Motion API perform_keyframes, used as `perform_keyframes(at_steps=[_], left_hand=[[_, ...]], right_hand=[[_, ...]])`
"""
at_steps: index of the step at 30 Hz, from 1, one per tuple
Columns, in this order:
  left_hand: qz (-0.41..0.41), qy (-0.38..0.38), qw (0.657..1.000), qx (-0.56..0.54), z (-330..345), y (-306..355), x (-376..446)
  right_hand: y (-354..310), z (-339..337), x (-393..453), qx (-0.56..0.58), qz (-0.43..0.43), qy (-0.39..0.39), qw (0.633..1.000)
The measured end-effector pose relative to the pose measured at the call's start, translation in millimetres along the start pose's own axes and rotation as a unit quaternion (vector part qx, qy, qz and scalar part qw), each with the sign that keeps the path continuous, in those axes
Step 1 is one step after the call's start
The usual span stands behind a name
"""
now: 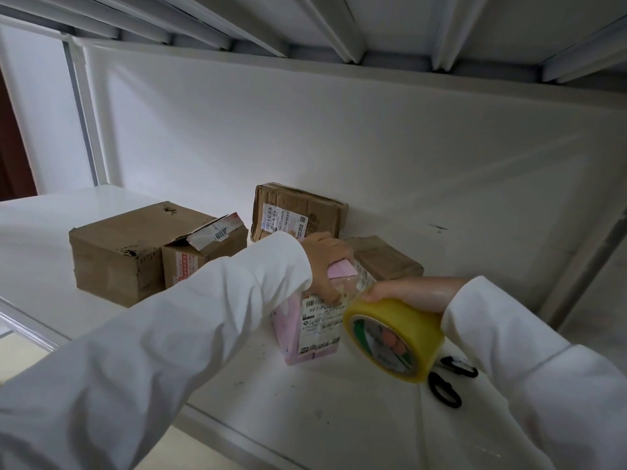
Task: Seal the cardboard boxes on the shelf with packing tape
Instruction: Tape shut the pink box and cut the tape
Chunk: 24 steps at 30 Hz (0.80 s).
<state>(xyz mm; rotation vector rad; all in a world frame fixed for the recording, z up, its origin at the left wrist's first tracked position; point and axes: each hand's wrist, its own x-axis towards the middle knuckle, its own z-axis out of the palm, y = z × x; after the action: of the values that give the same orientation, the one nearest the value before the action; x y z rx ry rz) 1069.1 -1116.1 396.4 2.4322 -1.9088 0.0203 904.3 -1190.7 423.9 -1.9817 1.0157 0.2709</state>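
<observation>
the pink box [307, 329] stands near the front of the white shelf [51, 266], right of the brown boxes [118, 256]. the left hand [324, 262] grips its top, fingers curled over the edge. the right hand [407, 293] holds the yellow tape roll [395, 337] just beside the box, and a clear strip seems to run onto the top. i judge the taping of this box is in hand. next the strip must be pulled down the near side, then cut; scissors [448, 381] lie near, at the right.
</observation>
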Motion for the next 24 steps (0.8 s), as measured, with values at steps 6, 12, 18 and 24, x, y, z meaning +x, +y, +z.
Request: perform_keyframes(at_steps=[6,12,18,24], left_hand=[[0.017,-0.034,0.999,0.029,-1,-1,6],[-0.005,-0.067,0.997,-0.024,-11,-4,1],[-0.061,-0.178,0.921,-0.342,-33,-18,0],[-0.148,-0.079,0.948,-0.270,-14,-15,2]], right_hand=[[0,7,-1,0.013,-0.010,-0.026,1.000],[-6,-7,-11,0.006,-0.078,-0.019,0.997],[-11,-34,-20,0.141,-0.254,-0.094,0.952],[-11,-18,12,0.235,-0.231,-0.029,0.944]])
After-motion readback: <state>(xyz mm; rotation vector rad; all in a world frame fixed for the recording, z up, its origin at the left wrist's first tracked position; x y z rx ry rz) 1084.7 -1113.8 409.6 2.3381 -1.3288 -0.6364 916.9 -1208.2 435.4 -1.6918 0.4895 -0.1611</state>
